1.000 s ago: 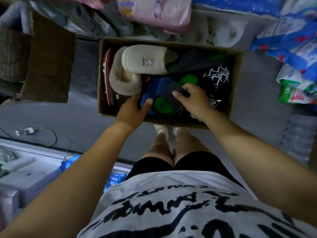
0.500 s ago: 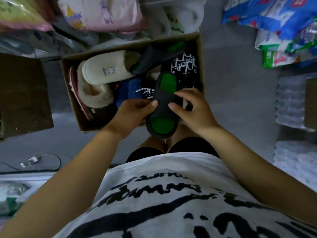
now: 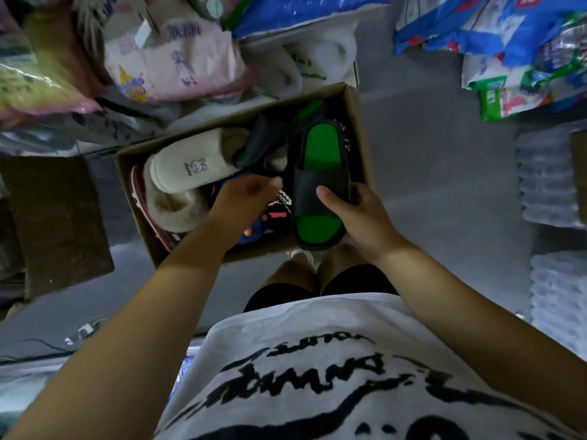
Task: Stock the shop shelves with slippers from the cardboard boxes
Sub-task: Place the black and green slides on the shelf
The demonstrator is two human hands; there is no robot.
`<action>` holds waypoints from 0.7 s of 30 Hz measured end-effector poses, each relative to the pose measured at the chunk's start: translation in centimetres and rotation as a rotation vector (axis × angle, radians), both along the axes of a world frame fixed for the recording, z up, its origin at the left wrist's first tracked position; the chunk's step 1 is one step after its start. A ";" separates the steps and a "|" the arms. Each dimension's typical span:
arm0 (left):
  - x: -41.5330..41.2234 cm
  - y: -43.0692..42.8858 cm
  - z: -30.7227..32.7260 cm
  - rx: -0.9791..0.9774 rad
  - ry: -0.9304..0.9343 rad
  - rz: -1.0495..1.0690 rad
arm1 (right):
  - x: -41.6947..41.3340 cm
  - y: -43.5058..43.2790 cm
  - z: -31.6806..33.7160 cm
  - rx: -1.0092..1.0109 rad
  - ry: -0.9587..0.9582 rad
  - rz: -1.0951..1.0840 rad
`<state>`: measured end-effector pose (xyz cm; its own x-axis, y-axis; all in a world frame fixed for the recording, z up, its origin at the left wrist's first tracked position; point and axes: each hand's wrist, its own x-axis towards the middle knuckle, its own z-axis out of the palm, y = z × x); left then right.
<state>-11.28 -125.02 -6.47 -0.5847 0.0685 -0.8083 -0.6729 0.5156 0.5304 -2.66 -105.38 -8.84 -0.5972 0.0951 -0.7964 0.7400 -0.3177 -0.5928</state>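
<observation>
An open cardboard box (image 3: 362, 144) stands on the grey floor in front of me, full of slippers. My right hand (image 3: 359, 217) grips a black slide slipper with a green insole (image 3: 320, 182) by its strap, holding it above the box's right side. My left hand (image 3: 244, 198) reaches into the middle of the box over blue and patterned slippers; what its fingers touch is hidden. A cream plush slipper (image 3: 190, 166) lies on a fleece-lined one (image 3: 171, 204) at the box's left. A second black-and-green slide (image 3: 270, 134) lies behind.
Bagged goods in pink packs (image 3: 171, 55) and white slippers (image 3: 305, 61) lie behind the box. Blue and green packs (image 3: 508, 42) pile up at the right, with wrapped bottle packs (image 3: 549, 176) below them. A brown cardboard flap (image 3: 54, 223) lies at the left. Cable on floor (image 3: 79, 331).
The black-and-green slide came up out of the box and shifted right, now held by my right hand alone. My left hand let go and went back into the box.
</observation>
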 end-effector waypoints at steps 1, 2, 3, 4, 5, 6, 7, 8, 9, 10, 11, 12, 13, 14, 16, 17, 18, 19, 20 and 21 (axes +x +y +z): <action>-1.1 0.0 -0.9 -0.124 0.066 -0.024 | -0.4 0.4 -0.4 0.059 -0.001 -0.002; -2.3 -0.1 -1.8 -0.235 0.148 -0.042 | -0.8 0.7 -0.9 0.104 -0.010 -0.007; -3.4 -0.3 -3.1 -0.307 0.210 -0.051 | -1.2 1.1 -1.3 0.150 -0.022 -0.006; -4.3 -0.5 -4.3 -0.342 0.237 -0.040 | -1.6 1.5 -1.6 0.195 -0.031 0.010; -5.1 -0.6 -5.2 -0.365 0.238 -0.022 | -1.8 1.9 -2.0 0.233 -0.039 0.035; -5.6 -0.5 -6.0 -0.375 0.215 -0.007 | -2.1 2.2 -2.1 0.264 -0.050 0.058; -6.1 -0.4 -6.8 -0.372 0.193 0.001 | -2.3 2.5 -2.4 0.282 -0.066 0.073; -6.4 -0.1 -7.5 -0.360 0.175 -0.001 | -2.4 2.8 -2.6 0.291 -0.076 0.080; -6.8 0.2 -8.1 -0.352 0.165 -0.012 | -2.4 3.0 -2.9 0.299 -0.082 0.087; -7.0 0.5 -8.3 -0.358 0.153 -0.009 | -2.4 3.1 -3.1 0.298 -0.083 0.095; -7.1 0.8 -8.8 -0.367 0.147 0.010 | -2.3 3.2 -3.5 0.295 -0.082 0.103; -7.2 1.0 -9.1 -0.375 0.141 0.052 | -2.2 3.3 -3.8 0.287 -0.083 0.115; -7.1 1.0 -9.4 -0.384 0.133 0.115 | -2.1 3.4 -3.9 0.278 -0.083 0.124; -6.9 1.1 -9.4 -0.375 0.123 0.193 | -2.1 3.4 -4.0 0.269 -0.088 0.130; -5.9 1.6 -8.5 -0.356 0.113 0.331 | -2.2 3.4 -4.0 0.253 -0.088 0.125; -5.1 1.8 -8.2 -0.343 0.111 0.380 | -2.3 3.5 -4.1 0.244 -0.081 0.108; -4.1 2.0 -7.7 -0.315 0.093 0.425 | -2.2 3.5 -4.3 0.229 -0.074 0.081; -2.9 2.4 -7.2 -0.274 0.073 0.462 | -2.1 3.6 -4.6 0.208 -0.073 0.055; -1.7 2.6 -6.9 -0.215 0.041 0.479 | -2.0 3.7 -4.8 0.187 -0.073 0.041; -0.5 2.8 -7.0 -0.146 -0.002 0.487 | -1.8 3.7 -5.0 0.173 -0.075 0.040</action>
<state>-11.79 -122.19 -13.45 -0.5190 -0.3257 -0.7903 -0.8547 0.2101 0.4747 -4.46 -101.64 -13.79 -0.5431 0.2117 -0.8125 0.7941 -0.1851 -0.5790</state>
